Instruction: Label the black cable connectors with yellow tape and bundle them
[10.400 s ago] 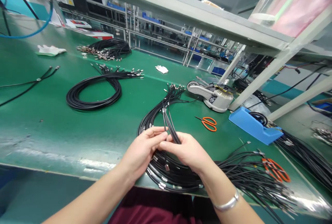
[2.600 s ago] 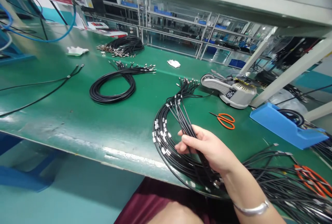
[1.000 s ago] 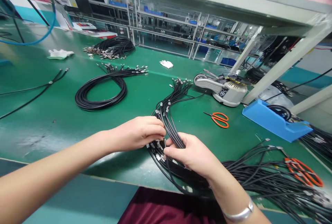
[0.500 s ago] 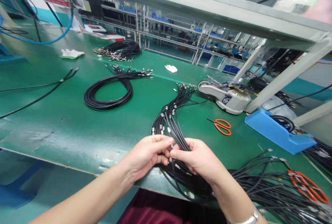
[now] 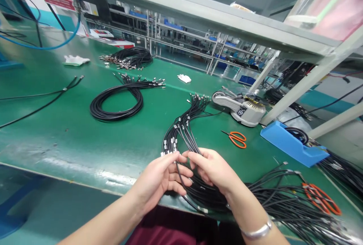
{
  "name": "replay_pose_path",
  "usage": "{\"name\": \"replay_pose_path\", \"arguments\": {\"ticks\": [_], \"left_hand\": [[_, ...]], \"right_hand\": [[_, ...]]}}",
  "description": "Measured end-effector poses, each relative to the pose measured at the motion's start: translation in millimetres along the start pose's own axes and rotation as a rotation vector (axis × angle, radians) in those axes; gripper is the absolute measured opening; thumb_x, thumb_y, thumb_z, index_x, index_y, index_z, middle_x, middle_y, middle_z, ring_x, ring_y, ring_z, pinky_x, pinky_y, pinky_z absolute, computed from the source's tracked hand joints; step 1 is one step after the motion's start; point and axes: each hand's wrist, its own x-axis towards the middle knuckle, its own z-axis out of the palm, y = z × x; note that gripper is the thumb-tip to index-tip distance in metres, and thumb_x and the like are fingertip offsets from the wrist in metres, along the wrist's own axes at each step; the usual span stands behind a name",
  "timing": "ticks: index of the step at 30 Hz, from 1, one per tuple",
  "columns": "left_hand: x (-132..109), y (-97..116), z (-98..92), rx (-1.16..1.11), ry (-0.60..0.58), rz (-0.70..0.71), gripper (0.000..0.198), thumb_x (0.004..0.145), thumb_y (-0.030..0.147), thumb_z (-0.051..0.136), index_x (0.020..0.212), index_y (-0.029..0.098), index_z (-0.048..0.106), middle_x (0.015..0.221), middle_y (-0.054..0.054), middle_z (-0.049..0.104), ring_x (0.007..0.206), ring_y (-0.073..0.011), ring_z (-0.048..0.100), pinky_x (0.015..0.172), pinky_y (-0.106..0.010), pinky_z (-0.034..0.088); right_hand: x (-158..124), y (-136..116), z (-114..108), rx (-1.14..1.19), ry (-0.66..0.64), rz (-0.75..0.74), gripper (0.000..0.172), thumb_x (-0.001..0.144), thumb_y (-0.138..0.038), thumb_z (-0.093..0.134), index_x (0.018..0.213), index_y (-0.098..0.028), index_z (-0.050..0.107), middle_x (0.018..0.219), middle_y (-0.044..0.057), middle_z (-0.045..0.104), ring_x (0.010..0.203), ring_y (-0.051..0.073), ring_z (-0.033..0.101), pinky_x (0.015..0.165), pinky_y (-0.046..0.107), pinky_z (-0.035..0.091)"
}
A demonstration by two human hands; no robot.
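Note:
A bundle of black cables (image 5: 192,139) with small metal end fittings lies on the green workbench in front of me. My left hand (image 5: 163,180) pinches one black cable (image 5: 180,179) between thumb and forefinger, its other fingers loosely spread behind it. That cable hangs down toward the bench's front edge. Close beside it, my right hand (image 5: 212,167) is curled around several cables of the bundle, its thumb pointing at the left fingertips. The cable end at the left pinch is mostly hidden. Below both hands the bundle's coiled part shows dark.
Orange-handled scissors (image 5: 237,139) lie right of the bundle, near a grey tape dispenser (image 5: 249,112) and a blue holder (image 5: 292,144). More loose cables (image 5: 295,209) and orange-handled cutters (image 5: 321,199) are at the right. A coiled bundle (image 5: 116,112) and white glove (image 5: 184,78) lie beyond.
My left hand has turned and opened its lower fingers, and the pinched cable has shifted left. The right thumb has moved off that cable's end. The view has shifted slightly.

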Motion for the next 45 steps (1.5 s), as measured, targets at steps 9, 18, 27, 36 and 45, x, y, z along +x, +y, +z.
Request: {"name": "replay_pose_path", "arguments": {"ticks": [9,18,27,36,45], "left_hand": [[-4,-18,6.9,0.121,-0.069,-0.023,0.026,0.088,0.031,0.054,0.090,0.008,0.065,0.084,-0.012,0.065,0.074,-0.0194,0.064,0.050,-0.028,0.059],[-18,-32,9.2,0.086,-0.029,-0.068,0.032,0.088,0.041,0.055,0.093,0.010,0.064,0.084,-0.010,0.063,0.074,-0.0190,0.063,0.047,-0.027,0.058],[-9,-25,5.9,0.147,-0.033,0.060,0.028,0.083,0.040,0.063,0.082,0.012,0.063,0.084,-0.008,0.060,0.070,-0.0164,0.061,0.043,-0.024,0.057],[-26,-52,14.4,0.129,-0.079,-0.073,0.028,0.073,0.042,0.071,0.077,0.015,0.062,0.075,-0.005,0.063,0.066,-0.0169,0.062,0.041,-0.022,0.052],[-11,-5,-3.2,0.271,0.171,0.244,0.019,0.078,0.034,0.067,0.083,0.015,0.067,0.050,0.006,0.052,0.034,-0.0015,0.038,0.034,-0.011,0.027]], "right_hand": [[6,0,-2,0.022,-0.064,-0.015,0.028,0.075,-0.037,0.067,0.062,-0.016,0.052,0.041,-0.010,0.042,0.030,0.002,0.028,0.029,0.016,0.018],[2,10,-1,0.068,-0.101,-0.018,0.022,0.073,-0.032,0.069,0.067,-0.016,0.054,0.038,-0.011,0.040,0.031,0.003,0.027,0.030,0.016,0.018],[5,8,-6,0.108,-0.095,-0.021,0.023,0.073,-0.035,0.068,0.069,-0.016,0.056,0.039,-0.009,0.045,0.030,0.003,0.028,0.031,0.016,0.017],[4,8,-7,0.134,-0.059,-0.044,0.022,0.071,-0.034,0.070,0.068,-0.018,0.055,0.039,-0.012,0.037,0.031,0.003,0.025,0.031,0.016,0.018],[3,12,-5,0.067,-0.081,-0.032,0.024,0.075,-0.039,0.069,0.073,-0.017,0.059,0.035,-0.012,0.036,0.030,0.004,0.026,0.031,0.015,0.019]]}}
